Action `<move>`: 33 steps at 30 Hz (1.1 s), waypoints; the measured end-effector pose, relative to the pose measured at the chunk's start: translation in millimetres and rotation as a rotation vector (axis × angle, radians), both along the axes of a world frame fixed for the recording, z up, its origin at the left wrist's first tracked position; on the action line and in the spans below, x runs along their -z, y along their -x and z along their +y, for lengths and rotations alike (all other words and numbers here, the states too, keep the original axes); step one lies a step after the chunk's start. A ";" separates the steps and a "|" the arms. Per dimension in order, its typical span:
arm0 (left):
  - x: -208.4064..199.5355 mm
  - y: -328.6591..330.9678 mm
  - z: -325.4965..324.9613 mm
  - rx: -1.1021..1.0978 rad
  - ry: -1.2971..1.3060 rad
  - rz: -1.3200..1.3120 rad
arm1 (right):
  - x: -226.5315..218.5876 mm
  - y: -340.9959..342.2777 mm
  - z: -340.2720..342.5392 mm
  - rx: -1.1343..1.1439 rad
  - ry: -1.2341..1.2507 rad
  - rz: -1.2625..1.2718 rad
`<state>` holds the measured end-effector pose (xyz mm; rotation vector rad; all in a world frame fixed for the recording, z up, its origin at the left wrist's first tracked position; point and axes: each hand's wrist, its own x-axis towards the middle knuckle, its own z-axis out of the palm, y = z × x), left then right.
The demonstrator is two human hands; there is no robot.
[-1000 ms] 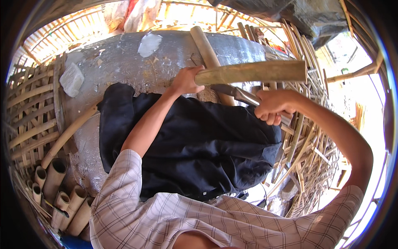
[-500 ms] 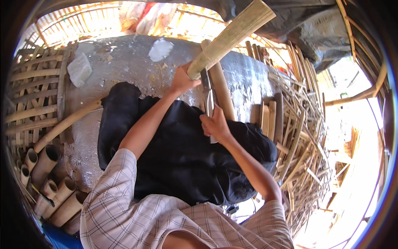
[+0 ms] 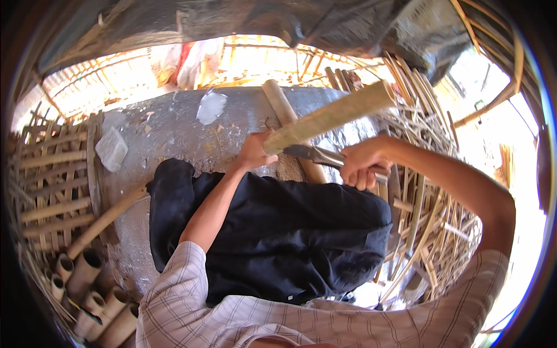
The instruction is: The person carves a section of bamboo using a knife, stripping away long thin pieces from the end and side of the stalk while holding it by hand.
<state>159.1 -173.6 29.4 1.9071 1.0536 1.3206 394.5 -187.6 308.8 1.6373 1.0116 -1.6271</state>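
My left hand (image 3: 255,152) is closed around the near left end of a pale bamboo piece (image 3: 336,115), which slants up and away to the right. My right hand (image 3: 365,162) grips the handle of a large knife (image 3: 318,155), its elbow raised out to the side. The dark blade lies just under the bamboo, its tip near my left hand; whether it touches the bamboo I cannot tell. Beneath both, a bamboo pole (image 3: 279,101) rests on the grey ground sheet (image 3: 174,124). Black cloth (image 3: 272,226) covers my lap.
Bamboo lattice (image 3: 55,182) stands on the left, with several cut bamboo tubes (image 3: 87,272) below it. A pale stone-like block (image 3: 111,149) and a whitish flat piece (image 3: 211,108) lie on the sheet. Bamboo strips (image 3: 426,209) are heaped at the right. Dark sheeting (image 3: 243,23) hangs overhead.
My right hand has moved right and its elbow has swung up and out. The knife has turned from nearly upright to nearly level. The bamboo piece now tilts lower toward the right.
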 end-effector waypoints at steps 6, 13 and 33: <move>-4.7 15.3 3.4 -0.124 0.082 -0.173 | 35.6 18.4 -37.7 0.248 -0.213 0.308; 6.9 17.1 6.4 -0.103 0.177 -0.428 | 168.9 92.8 -135.3 0.618 -0.812 0.746; -2.8 29.5 18.3 -0.215 0.121 -0.316 | 94.9 61.1 -82.4 0.557 -0.543 0.471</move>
